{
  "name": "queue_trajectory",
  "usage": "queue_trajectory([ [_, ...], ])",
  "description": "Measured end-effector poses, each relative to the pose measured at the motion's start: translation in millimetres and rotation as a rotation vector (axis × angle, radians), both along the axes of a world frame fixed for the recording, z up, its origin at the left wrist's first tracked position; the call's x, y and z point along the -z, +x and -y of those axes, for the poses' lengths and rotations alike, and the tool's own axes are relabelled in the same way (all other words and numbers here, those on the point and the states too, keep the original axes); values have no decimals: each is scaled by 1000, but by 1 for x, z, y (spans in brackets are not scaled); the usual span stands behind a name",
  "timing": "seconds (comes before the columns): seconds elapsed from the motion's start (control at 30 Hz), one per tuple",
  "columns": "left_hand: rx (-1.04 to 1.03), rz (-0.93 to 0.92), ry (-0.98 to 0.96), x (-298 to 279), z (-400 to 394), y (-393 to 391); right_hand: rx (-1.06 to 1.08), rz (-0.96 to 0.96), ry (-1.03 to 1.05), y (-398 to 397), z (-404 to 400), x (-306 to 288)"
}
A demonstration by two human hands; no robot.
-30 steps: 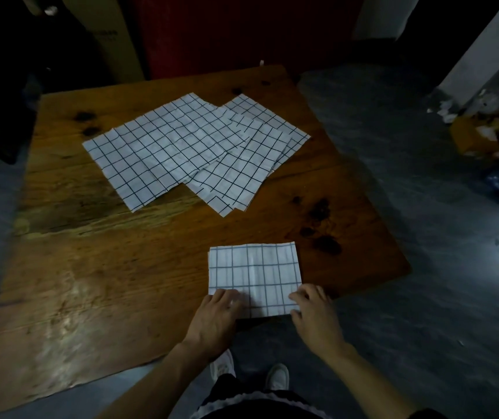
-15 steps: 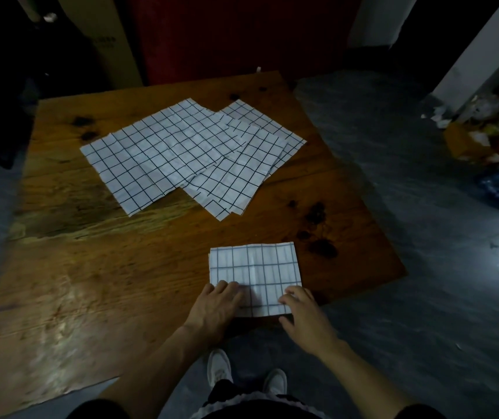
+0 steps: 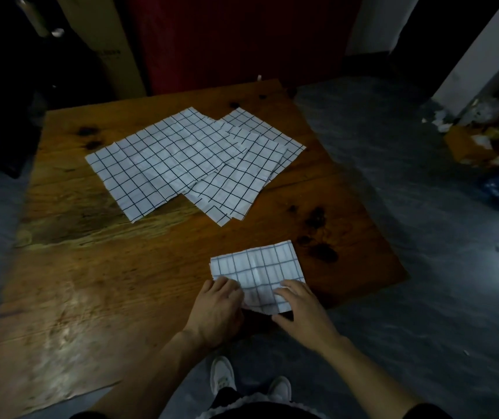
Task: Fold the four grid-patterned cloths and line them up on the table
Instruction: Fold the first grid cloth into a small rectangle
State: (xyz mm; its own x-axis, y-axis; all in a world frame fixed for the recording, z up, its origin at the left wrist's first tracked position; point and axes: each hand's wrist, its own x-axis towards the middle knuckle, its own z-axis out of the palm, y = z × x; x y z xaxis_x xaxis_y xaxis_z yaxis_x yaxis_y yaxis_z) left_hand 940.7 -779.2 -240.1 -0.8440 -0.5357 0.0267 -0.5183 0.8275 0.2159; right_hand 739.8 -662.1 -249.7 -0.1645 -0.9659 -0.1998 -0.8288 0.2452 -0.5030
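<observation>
A folded grid-patterned cloth (image 3: 257,272) lies at about 5 o'clock on the wooden worktop (image 3: 97,267), close to its near edge, with its near corner lifted off the wood. The left hand (image 3: 216,309) sits at the cloth's 7 o'clock corner, its fingers (image 3: 227,284) bent over the left edge and gripping it. The right hand (image 3: 305,313) sits at the cloth's 5 o'clock corner, fingers curled onto the top layer; the thumb lies below the raised corner, so it appears to pinch the fabric, though the underside is hidden.

Well apart, toward 12 o'clock on the worktop, the unfolded grid-patterned cloths (image 3: 187,158) lie flat in an overlapping fan, the leftmost on top and the others peeking out toward 3 o'clock. Dark knots (image 3: 318,219) mark the wood between the fan and the folded piece.

Below the worktop edge, at 6 o'clock in the view, two white shoes (image 3: 221,373) stand on the grey floor (image 3: 423,297). At 3 o'clock, a heap of colourful litter (image 3: 496,146) rests by a white wall.
</observation>
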Motion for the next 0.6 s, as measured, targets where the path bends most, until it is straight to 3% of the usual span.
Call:
queue_trajectory([
  [0.2,-18,-276,-15,-57,4,-29,-43,-6,-135,6,25,-33],
  [0.37,-9,-393,69,-102,13,-40,33,147,-243,-6,39,-68],
  [0.53,-166,-207,397,-121,53,-14,146,438,-395,-28,42,-99],
  [0.6,-212,-250,588,-118,62,-4,207,544,-404,-35,41,-107],
])
